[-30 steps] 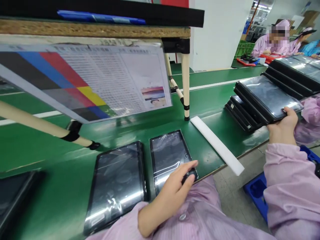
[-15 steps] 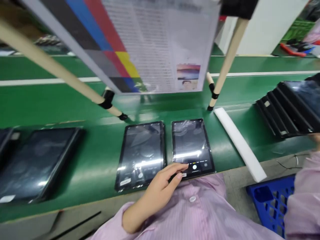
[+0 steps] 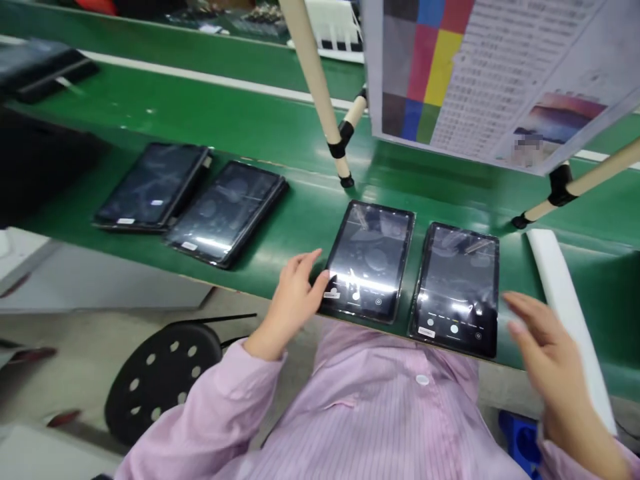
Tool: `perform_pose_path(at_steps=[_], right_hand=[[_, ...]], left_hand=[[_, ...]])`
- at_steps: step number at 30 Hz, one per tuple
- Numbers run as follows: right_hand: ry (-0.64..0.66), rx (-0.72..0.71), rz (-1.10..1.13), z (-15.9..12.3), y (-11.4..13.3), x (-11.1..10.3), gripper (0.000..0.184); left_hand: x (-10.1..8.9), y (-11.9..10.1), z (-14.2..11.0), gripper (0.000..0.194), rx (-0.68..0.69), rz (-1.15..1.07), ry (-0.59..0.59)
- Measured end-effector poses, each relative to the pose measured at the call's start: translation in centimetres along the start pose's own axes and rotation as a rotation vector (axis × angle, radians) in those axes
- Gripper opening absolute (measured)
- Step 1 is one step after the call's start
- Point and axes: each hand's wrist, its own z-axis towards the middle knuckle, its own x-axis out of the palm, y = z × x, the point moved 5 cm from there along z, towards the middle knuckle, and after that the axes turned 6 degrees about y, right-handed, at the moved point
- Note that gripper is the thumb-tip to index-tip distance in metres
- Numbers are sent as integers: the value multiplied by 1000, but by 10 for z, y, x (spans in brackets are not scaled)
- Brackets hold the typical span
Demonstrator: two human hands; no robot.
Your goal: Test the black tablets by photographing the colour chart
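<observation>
Two tablets lie side by side, screens up, on the green bench (image 3: 300, 247) in front of me. My left hand (image 3: 296, 293) is at the lower left edge of the left tablet (image 3: 373, 253), thumb by its corner, fingers spread and holding nothing. Just right of the right tablet (image 3: 460, 280) hovers my right hand (image 3: 553, 343), its thumb and fingers apart and nothing between them. Both screens are lit along the bottom with a row of camera controls, and each has a small white label at the lower left corner.
Further left are stacked tablets (image 3: 155, 187) and another pile of tablets (image 3: 227, 210). A printed colour chart (image 3: 450, 73) on a pole frame (image 3: 315, 87) stands behind. A white foam strip (image 3: 570, 320) lies at right. Below are a black stool (image 3: 165, 380) and a blue basket (image 3: 520, 440).
The view has swung left. My left hand has moved from the right tablet's lower edge to the left tablet's left side. My right hand has come in beside the right tablet.
</observation>
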Motion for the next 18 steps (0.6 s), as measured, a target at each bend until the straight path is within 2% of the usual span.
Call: perform_pose_path(at_steps=[2,3,4,6,7,9,11,15,18], right_hand=[[331,71,366,3,31,67,65],[464,136,496,5,48,98,82],[532,226,606,8,62,125,96],[491,380,745,19,84,161,112],[451,426,784,25,91,173,116],[397,453,832,33,102,184,119],[394,454,866,35,108,182,120],[448,424,897,31,113,157,111],[377,399,894,45,105,144,103]], left_hand=[[-5,13,13,60,-117,-154,71],[-5,15,17,62,-131,-205,107],[-5,14,19,64,-132,-242,127],[-2,10,20,67,-142,-324,140],[0,7,19,68,-151,-360,137],[3,1,17,65,-170,-423,131],[2,-7,13,59,-184,-481,127],[-9,-25,7,52,-209,-602,136],[-14,-34,8,47,-264,-701,157]])
